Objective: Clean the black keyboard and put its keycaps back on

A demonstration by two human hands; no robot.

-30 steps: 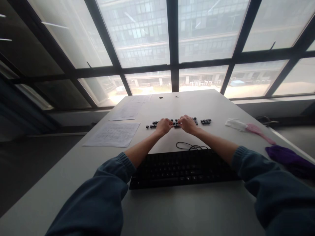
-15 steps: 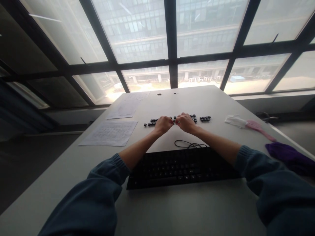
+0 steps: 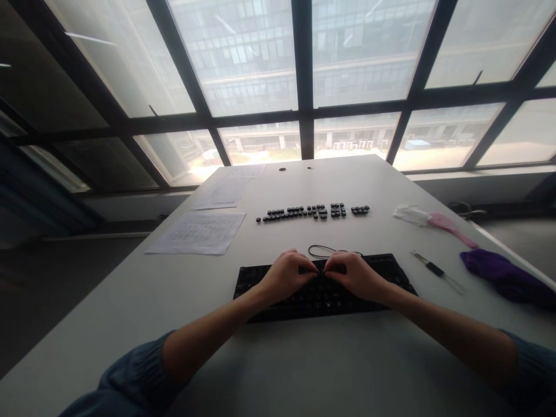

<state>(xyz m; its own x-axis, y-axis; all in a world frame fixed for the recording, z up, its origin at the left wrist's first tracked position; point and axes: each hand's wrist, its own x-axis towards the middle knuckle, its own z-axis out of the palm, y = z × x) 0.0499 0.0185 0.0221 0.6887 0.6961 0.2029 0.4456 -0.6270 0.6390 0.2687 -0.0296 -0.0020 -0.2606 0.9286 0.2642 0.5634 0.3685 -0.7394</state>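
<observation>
A black keyboard lies flat on the white table in front of me. Over its upper middle is my left hand, thumb and forefinger pinched together. Close beside it my right hand makes the same pinch, the fingertips of both hands nearly meeting. Whatever sits between the fingertips is too small and dark to tell from the keys below. Beyond the hands, several loose black keycaps lie in short rows on the table. Part of the keyboard is covered by my hands and forearms.
A black cable loops behind the keyboard. To the right lie a wire keycap puller, a purple cloth and a pink-handled brush with a white end. Written paper sheets are at the left. Windows stand behind the table.
Both hands have drawn back from the keycap rows to the keyboard, still pinched. The rows now show uncovered, and the wire puller at the right has come into sight.
</observation>
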